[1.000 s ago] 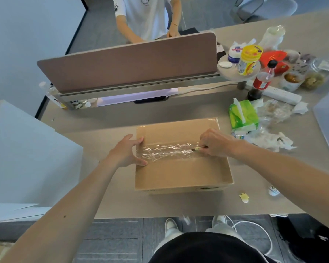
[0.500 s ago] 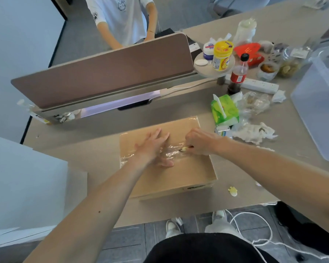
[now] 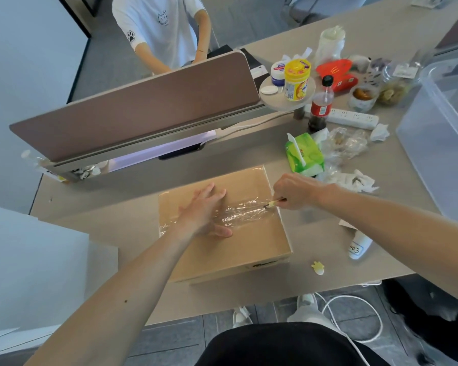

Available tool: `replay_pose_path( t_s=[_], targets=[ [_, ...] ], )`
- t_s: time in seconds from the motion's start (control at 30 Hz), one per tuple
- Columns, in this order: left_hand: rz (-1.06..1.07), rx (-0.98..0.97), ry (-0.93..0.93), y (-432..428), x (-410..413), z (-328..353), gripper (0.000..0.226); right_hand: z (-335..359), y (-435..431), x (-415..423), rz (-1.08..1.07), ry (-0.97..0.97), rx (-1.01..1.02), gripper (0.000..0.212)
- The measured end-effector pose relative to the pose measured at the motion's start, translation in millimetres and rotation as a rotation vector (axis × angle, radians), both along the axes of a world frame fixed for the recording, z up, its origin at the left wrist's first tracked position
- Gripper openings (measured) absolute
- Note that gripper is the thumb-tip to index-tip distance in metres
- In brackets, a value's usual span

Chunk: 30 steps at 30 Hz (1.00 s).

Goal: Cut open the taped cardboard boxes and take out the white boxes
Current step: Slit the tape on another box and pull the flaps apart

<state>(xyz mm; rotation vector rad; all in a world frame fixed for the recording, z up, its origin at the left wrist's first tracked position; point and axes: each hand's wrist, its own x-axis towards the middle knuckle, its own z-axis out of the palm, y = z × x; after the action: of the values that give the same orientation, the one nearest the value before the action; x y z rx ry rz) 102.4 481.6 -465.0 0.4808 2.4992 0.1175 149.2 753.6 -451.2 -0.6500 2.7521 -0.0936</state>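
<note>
A flat brown cardboard box [image 3: 238,249] lies on the desk in front of me, its flaps closed under a band of wrinkled clear tape [image 3: 246,213] across the middle. My left hand [image 3: 205,211] rests flat on the lid over the tape's left part, fingers spread. My right hand [image 3: 294,191] is at the box's right edge, closed around a small yellowish cutter [image 3: 273,202] whose tip touches the tape's right end. No white box is visible.
A green tissue pack [image 3: 303,154], crumpled wrappers [image 3: 347,143], a cola bottle [image 3: 320,105] and a power strip [image 3: 354,118] crowd the desk to the right. A translucent bin [image 3: 444,143] stands far right. A brown divider panel [image 3: 140,107] runs behind the box. A person stands beyond it.
My left hand moved from the box's left edge onto the middle of the lid. My right hand with the cutter went in along the tape, then back to the right edge.
</note>
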Motion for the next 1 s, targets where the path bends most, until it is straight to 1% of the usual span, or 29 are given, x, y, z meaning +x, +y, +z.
replay_pose_path(
  t_s=[0.23, 0.33, 0.37, 0.43, 0.47, 0.53, 0.57, 0.63, 0.67, 0.7, 0.77, 0.83, 0.93, 1.0],
  targets=[
    [0.007, 0.008, 0.007, -4, -4, -5, 0.131, -9, 21, 6, -0.032, 0.022, -0.088, 0.024],
    [0.001, 0.029, 0.011, -4, -6, -7, 0.135, -10, 28, 7, -0.063, -0.004, -0.106, 0.023],
    [0.0, 0.029, 0.013, -4, -6, -6, 0.137, -12, 33, 9, -0.064, -0.026, -0.083, 0.023],
    [-0.003, 0.017, 0.03, -2, -6, -3, 0.141, -17, 50, 18, -0.1, -0.055, -0.04, 0.027],
    [-0.013, -0.003, 0.041, 0, -6, -1, 0.144, -21, 58, 24, -0.135, -0.048, -0.058, 0.032],
    [-0.05, -0.061, 0.061, 7, -9, 6, 0.144, -25, 68, 34, -0.234, 0.029, -0.194, 0.041],
    [-0.069, -0.091, 0.063, 12, -12, 11, 0.138, -26, 68, 38, -0.271, 0.09, -0.303, 0.046],
    [-0.107, -0.131, 0.065, 25, -17, 20, 0.108, -26, 62, 44, -0.338, 0.155, -0.468, 0.054],
    [-0.127, -0.136, 0.085, 33, -18, 24, 0.095, -25, 57, 46, -0.37, 0.157, -0.51, 0.053],
    [-0.158, -0.132, 0.108, 41, -19, 28, 0.088, -26, 52, 48, -0.402, 0.135, -0.554, 0.05],
    [-0.216, -0.133, 0.13, 57, -19, 32, 0.088, -35, 44, 50, -0.489, 0.138, -0.613, 0.044],
    [-0.249, -0.166, 0.122, 71, -16, 34, 0.095, -41, 37, 52, -0.587, 0.127, -0.663, 0.039],
    [-0.291, -0.223, 0.098, 83, -17, 33, 0.107, -48, 26, 57, -0.764, 0.09, -0.816, 0.042],
    [-0.287, -0.243, 0.082, 89, -18, 31, 0.115, -53, 18, 59, -0.872, 0.024, -0.904, 0.043]
  ],
)
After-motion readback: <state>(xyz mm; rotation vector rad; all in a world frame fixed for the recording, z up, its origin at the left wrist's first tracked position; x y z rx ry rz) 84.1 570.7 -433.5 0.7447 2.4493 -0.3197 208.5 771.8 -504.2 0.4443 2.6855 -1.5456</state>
